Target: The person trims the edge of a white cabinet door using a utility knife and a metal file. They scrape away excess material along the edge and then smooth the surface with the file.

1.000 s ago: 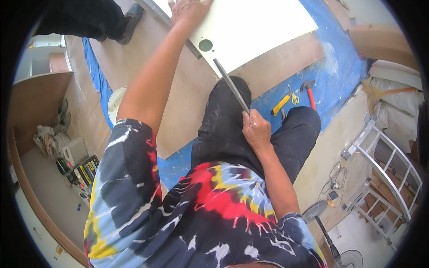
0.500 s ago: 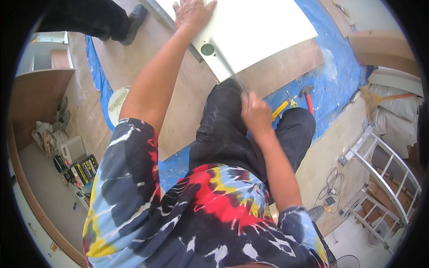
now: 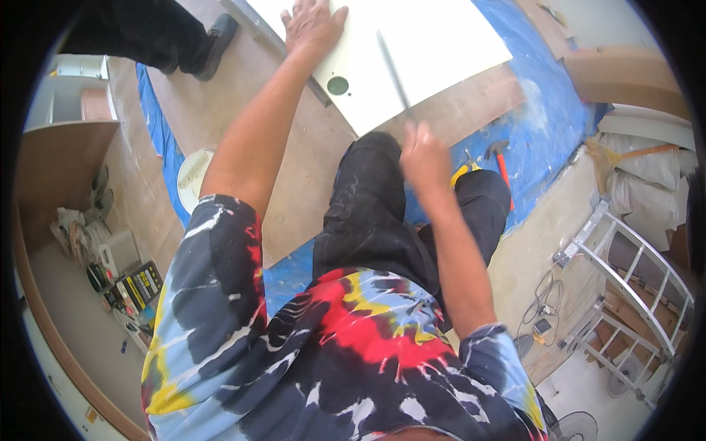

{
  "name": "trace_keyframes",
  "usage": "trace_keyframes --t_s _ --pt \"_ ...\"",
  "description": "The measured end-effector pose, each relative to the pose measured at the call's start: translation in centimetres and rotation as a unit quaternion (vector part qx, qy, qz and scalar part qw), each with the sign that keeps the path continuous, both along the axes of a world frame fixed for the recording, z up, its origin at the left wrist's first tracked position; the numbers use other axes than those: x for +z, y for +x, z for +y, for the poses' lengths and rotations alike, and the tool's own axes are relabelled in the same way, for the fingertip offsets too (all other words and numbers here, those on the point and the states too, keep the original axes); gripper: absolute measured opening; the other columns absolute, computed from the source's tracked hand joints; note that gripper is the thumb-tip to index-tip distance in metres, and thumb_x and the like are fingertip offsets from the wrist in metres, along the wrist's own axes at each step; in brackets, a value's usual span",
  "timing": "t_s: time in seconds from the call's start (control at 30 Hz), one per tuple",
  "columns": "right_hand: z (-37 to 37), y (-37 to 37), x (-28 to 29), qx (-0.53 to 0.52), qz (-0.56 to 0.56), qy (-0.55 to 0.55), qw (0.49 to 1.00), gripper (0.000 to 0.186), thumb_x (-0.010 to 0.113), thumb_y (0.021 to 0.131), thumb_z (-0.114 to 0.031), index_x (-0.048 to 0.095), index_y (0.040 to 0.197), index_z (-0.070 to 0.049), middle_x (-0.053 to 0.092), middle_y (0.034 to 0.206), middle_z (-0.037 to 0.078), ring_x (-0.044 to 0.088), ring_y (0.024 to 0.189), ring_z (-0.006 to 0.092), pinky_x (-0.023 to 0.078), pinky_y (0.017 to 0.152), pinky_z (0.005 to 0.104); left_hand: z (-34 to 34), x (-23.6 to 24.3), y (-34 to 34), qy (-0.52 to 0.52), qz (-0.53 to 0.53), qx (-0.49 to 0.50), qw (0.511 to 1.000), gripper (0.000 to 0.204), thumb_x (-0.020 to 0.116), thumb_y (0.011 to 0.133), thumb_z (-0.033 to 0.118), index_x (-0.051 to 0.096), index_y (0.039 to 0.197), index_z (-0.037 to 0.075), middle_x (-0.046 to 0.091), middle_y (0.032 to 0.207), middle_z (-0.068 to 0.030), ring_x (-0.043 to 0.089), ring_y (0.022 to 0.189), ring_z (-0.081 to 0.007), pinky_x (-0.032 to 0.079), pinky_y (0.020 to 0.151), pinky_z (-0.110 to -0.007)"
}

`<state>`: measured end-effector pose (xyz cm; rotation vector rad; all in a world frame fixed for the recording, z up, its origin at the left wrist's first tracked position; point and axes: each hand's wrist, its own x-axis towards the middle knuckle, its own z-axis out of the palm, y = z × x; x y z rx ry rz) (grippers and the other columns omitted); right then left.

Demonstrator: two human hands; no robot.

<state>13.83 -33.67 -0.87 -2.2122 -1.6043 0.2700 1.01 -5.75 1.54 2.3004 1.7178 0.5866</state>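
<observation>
A white panel with a round cut-out near its corner lies in front of me. My left hand rests on the panel by its left edge, fingers spread and holding nothing. My right hand is closed round the lower end of a long, thin, dark file. The file is blurred by motion and slants up over the panel's near edge. Whether it touches that edge I cannot tell. The handle end is hidden in my fist.
A red-handled hammer and a yellow-handled tool lie on blue sheeting by my knee. A white round lid or bucket stands left. A ladder is at right. Another person's shoe shows at upper left.
My right hand has moved slightly right and up, and the file with it, away from the panel's near corner. The left hand stays pressed on the panel.
</observation>
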Motion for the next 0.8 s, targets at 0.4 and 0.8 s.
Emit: trace_keyframes --t_s 0.4,0.8 --pt "-4.9 -3.7 1.3 0.01 0.072 -0.074 0.995 0.034 0.054 0.103 -0.033 0.057 0.086 -0.004 0.066 0.073 0.026 0.067 0.07 0.0474 0.053 0.061 0.0554 0.3 -0.7 -0.4 0.018 0.01 0.017 1.0 0.055 0.051 0.101 0.037 0.051 0.143 0.002 0.046 0.152 -0.0212 0.036 0.145 -0.0376 0.021 0.122 -0.054" --pt "-7.0 -5.2 1.6 0.045 0.061 -0.086 0.993 0.034 0.056 0.102 -0.033 0.055 0.083 -0.005 0.066 0.071 0.026 0.068 0.067 0.0448 0.054 0.059 0.0533 0.1 -0.4 -0.9 0.001 0.017 0.013 1.0 0.055 0.046 0.103 0.034 0.046 0.148 0.004 0.041 0.156 -0.0199 0.031 0.148 -0.0361 0.019 0.124 -0.053"
